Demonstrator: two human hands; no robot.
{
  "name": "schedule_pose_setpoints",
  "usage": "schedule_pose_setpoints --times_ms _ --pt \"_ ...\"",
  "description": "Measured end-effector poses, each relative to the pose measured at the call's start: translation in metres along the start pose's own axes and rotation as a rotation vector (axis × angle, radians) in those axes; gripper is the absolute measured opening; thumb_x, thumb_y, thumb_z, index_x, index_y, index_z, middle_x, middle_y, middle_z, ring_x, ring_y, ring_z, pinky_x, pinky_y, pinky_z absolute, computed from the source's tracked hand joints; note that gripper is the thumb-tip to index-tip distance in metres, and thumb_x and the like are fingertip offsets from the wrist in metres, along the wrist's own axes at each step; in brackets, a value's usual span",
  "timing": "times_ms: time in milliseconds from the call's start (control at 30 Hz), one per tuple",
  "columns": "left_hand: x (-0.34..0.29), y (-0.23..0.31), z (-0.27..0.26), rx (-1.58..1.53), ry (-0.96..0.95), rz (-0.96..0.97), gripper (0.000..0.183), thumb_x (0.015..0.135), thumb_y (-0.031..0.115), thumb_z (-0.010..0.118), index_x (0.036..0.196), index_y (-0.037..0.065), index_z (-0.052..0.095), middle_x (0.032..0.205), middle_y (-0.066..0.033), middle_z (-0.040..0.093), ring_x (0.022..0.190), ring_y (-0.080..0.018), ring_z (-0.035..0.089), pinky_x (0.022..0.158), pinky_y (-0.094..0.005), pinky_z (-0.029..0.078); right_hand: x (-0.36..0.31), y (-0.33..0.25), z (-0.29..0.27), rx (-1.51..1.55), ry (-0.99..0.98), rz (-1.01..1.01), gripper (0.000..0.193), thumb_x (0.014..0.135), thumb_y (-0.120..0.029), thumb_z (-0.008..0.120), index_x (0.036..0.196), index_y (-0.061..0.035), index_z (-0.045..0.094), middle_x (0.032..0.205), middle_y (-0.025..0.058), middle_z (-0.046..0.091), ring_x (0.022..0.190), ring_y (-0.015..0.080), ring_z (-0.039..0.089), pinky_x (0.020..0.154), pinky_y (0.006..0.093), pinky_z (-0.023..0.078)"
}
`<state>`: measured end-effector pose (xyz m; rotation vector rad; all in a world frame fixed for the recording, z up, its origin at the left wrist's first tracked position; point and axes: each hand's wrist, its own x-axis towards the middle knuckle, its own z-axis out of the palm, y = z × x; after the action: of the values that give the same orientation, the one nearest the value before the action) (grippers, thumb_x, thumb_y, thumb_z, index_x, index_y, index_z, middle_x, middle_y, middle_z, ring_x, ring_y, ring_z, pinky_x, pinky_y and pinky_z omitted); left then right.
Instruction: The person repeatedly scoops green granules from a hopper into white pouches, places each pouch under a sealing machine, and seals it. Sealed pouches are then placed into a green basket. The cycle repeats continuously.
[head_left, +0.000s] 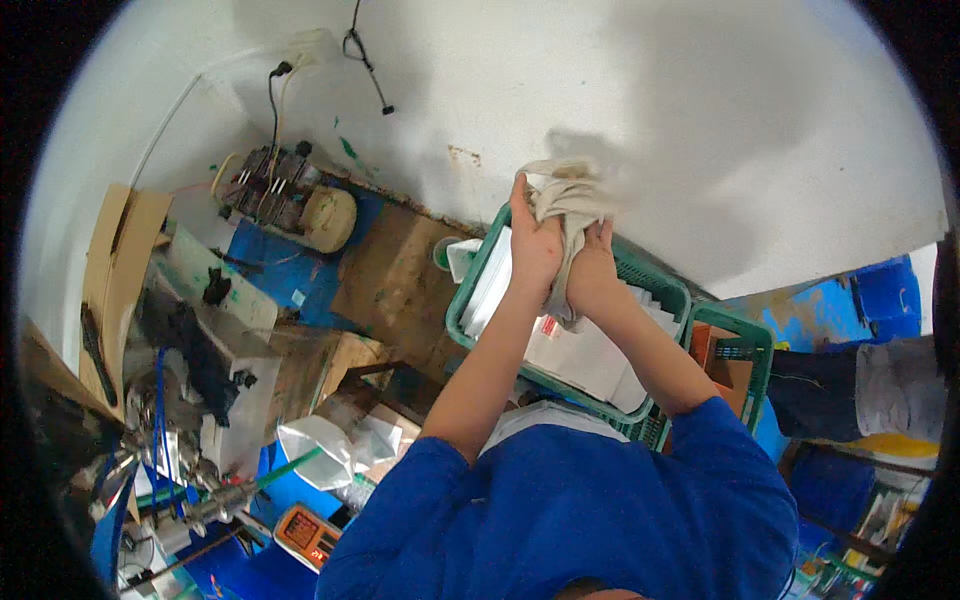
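Observation:
My left hand point(537, 245) and my right hand point(593, 268) are side by side, with a crumpled beige cloth point(572, 195) gripped between them. Most of the cloth bunches up past my fingertips, and a tail of it hangs down between my wrists. Its far right edge is blurred. Some of my fingers are hidden behind the fabric. Beneath my forearms stands a green plastic basket point(462, 306) holding flat white pieces point(580, 355), which look like paper or card. One of them bears a small red mark.
A second green basket point(762, 360) with orange-brown pieces adjoins on the right. A white wall point(700, 110) rises beyond my hands. To the left sit a motor-like machine point(290, 205), cardboard point(125, 270) and an orange meter point(303, 538). A blue container point(888, 300) is at far right.

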<state>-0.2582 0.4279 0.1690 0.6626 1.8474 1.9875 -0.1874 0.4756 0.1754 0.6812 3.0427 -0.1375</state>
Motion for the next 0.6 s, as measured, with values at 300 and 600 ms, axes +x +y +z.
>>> schedule_pose_setpoints --times_ms 300,600 --pt "0.063 0.003 -0.052 -0.105 0.439 0.131 0.053 0.078 0.006 0.056 0.124 -0.002 0.030 0.115 -0.0204 0.046 0.105 -0.0250 0.047 0.093 -0.0331 0.035 -0.041 0.003 -0.039 0.215 0.024 -0.223 0.061 0.076 -0.032 0.064 0.131 -0.0257 0.040 0.145 0.0115 0.019 0.133 0.0383 0.016 0.103 0.0588 0.011" --pt "0.030 -0.087 0.009 0.619 0.243 -0.085 0.077 0.069 0.023 0.069 0.132 0.006 0.028 0.134 -0.0256 0.025 0.122 -0.0454 0.028 0.098 -0.0516 0.029 -0.059 0.081 -0.023 0.379 0.088 0.197 0.049 0.082 -0.036 0.058 0.127 -0.0196 0.046 0.132 0.0101 0.043 0.126 0.0263 0.035 0.105 0.0541 0.010"
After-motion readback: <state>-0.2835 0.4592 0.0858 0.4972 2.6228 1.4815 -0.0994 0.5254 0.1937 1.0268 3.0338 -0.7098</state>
